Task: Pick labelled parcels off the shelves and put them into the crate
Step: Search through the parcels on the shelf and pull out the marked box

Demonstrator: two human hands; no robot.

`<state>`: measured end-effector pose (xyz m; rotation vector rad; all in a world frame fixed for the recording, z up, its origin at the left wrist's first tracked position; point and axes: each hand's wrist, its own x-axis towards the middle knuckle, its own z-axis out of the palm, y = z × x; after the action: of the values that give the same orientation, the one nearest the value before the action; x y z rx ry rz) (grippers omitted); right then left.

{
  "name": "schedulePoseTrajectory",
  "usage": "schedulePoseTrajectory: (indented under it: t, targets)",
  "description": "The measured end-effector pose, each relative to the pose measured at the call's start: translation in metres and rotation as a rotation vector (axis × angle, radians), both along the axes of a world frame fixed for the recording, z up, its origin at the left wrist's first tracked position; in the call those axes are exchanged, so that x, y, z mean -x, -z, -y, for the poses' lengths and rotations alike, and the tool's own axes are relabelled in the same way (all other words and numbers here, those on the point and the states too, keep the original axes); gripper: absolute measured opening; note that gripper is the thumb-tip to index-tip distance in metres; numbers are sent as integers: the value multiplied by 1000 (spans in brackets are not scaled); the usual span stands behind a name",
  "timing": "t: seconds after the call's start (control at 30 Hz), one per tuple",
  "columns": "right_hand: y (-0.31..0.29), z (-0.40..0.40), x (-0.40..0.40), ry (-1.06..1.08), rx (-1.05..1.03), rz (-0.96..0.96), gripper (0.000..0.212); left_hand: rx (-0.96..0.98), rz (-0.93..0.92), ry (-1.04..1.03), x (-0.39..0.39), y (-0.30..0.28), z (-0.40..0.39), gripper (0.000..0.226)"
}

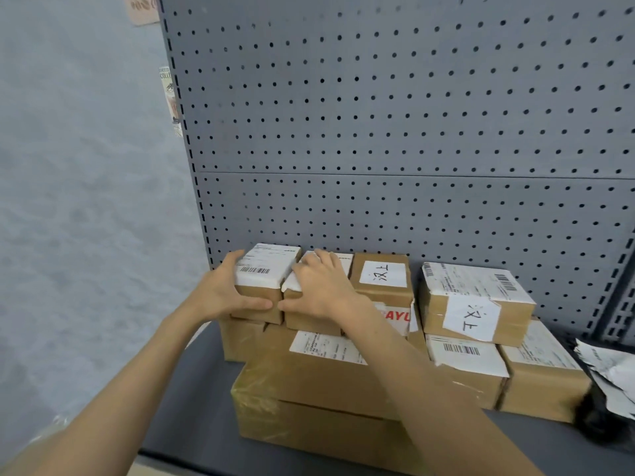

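Forearms are reaching in from the bottom edge, nearest the lens, toward a stack of cartons.

Pegboard back panel [395, 125] is filling most of the view; grey shelf deck [192, 407] is running below it.

Big flat carton [309, 407] is sitting at the front of the deck, taped, carrying the smaller parcels behind and above it.

Right-hand stack: carton with handwritten slip [477, 304] is resting on two labelled cartons below.

Crumpled grey mailer [611, 383] is lying at the far right edge.

Top row, left: two small labelled parcels are standing side by side, touching. Left hand [223, 290] is curling round the left parcel [264, 280], thumb on its front, fingers on its outer side. Right hand [323, 286] is lying over the neighbouring parcel [309, 314], fingers bent over its top, thumb on its front.

Crate is not in view. Judgement: pick is only starting; both parcels look still seated on the stack, and every other carton here is waiting its turn.
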<state>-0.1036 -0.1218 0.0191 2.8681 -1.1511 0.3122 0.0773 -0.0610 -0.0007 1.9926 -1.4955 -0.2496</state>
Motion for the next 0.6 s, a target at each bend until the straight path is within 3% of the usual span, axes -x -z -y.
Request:
schedulePoseTrajectory:
  t: [0.13,0.27,0.37,0.5,0.6]
  targets:
    - [2,0,-17,19,-46,41,68,-9,-7,41,-7,-4,2,108]
    - [-6,-5,-19,-10,-135,199,27,107,-64,28,-4,-1,-4,104]
    - [-14,-10,-20,-43,-175,329,34,224,-79,-24,-2,-6,-10,105]
    - [-26,-22,-19,-122,-196,569,72,458,-30,-22,5,-26,-22,98]
    - [-32,-28,-17,-184,-168,738,80,580,52,-15,15,-42,-32,98]
